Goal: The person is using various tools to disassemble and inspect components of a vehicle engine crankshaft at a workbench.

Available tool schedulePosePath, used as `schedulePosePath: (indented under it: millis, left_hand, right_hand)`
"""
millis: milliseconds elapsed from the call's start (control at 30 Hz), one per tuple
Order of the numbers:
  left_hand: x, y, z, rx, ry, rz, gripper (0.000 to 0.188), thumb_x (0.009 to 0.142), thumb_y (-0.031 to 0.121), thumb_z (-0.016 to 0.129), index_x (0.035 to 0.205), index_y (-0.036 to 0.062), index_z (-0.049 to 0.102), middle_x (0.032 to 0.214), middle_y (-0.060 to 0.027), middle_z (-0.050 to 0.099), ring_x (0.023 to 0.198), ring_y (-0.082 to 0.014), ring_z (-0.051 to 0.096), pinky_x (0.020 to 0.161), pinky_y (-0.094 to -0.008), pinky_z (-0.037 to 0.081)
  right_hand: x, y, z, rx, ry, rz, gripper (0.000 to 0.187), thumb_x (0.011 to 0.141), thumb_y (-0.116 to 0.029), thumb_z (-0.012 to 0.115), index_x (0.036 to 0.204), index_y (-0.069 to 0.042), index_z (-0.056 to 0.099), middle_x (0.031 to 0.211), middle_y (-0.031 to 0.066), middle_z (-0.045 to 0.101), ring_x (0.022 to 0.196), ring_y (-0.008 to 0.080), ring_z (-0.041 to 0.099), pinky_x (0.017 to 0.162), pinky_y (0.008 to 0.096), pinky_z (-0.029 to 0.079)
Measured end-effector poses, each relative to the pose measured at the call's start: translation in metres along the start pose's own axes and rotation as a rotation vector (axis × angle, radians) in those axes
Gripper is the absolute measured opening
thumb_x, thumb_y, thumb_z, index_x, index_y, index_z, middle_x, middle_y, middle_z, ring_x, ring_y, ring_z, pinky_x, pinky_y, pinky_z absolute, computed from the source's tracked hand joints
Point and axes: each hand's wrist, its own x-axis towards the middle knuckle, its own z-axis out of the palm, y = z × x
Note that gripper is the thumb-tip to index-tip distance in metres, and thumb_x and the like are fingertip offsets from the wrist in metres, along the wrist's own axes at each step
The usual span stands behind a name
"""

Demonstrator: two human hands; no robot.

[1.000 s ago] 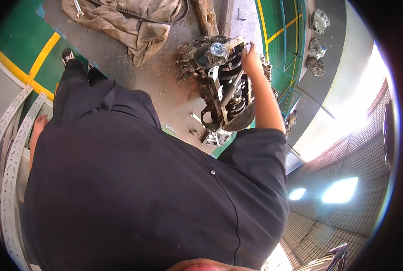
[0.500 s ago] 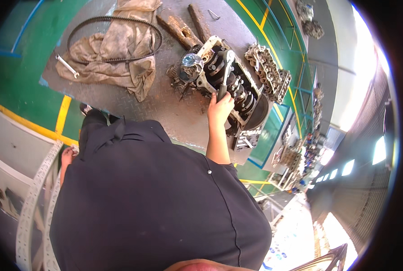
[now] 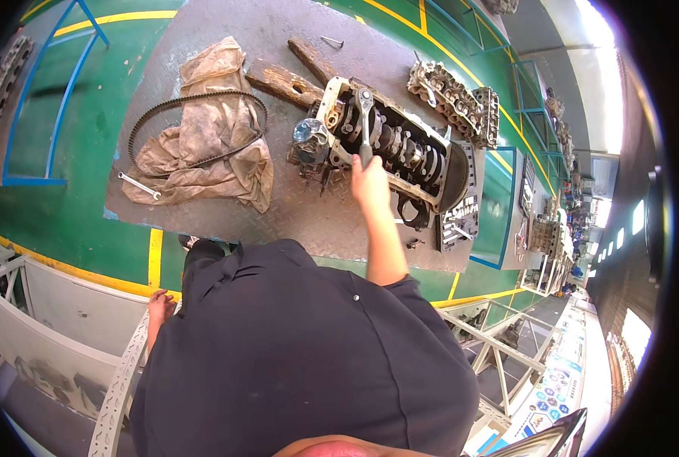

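Observation:
My right hand (image 3: 371,185) is closed around the dark grip of a ratchet wrench (image 3: 366,126). The wrench's round head rests over the crankshaft (image 3: 391,143) in an open engine block (image 3: 423,192), near the block's far left end; whatever sits under the head is hidden. A round part wrapped in clear plastic (image 3: 310,135) stands against the block's left side. Low at my left side, beside a white perforated rail (image 3: 119,388), hangs my left hand (image 3: 161,306), its fingers loosely apart and nothing visible in them.
The metal table (image 3: 294,221) carries a brown cloth (image 3: 229,152) with a toothed belt (image 3: 195,164) and a spanner (image 3: 139,186) on it. Wooden blocks (image 3: 282,82), a valve (image 3: 332,42), cylinder heads (image 3: 450,99) and a socket tray (image 3: 459,223) lie around the engine block.
My view has turned and shifted, so the table and engine block appear rotated. My right hand keeps its hold on the ratchet wrench, which stays over about the same spot.

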Motion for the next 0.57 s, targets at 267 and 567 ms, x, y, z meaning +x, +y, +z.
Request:
schedulePosePath:
  millis: [267,567]
  left_hand:
    - [0.014,-0.047,-0.012,0.018,0.003,0.078,0.025,0.092,0.008,0.046,0.113,-0.0034,0.055,0.088,-0.0167,0.064,0.076,-0.0245,0.065,0.066,-0.0374,0.056]
    - [0.049,-0.064,-0.02,0.263,-0.061,0.079,0.028,0.092,0.015,0.052,0.116,0.0021,0.056,0.095,-0.0178,0.067,0.082,-0.0264,0.066,0.065,-0.0367,0.055]
  right_hand:
    - [0.077,0.049,-0.078,-0.286,-0.192,-0.394,0.05,0.093,-0.042,0.054,0.111,0.005,0.048,0.098,0.0311,0.063,0.095,0.0448,0.062,0.082,0.0487,0.049]
    - [0.004,-0.01,-0.004,-0.085,-0.151,-0.045,0.055,0.093,-0.047,0.052,0.111,0.005,0.045,0.101,0.0317,0.063,0.095,0.0442,0.063,0.084,0.0482,0.051]
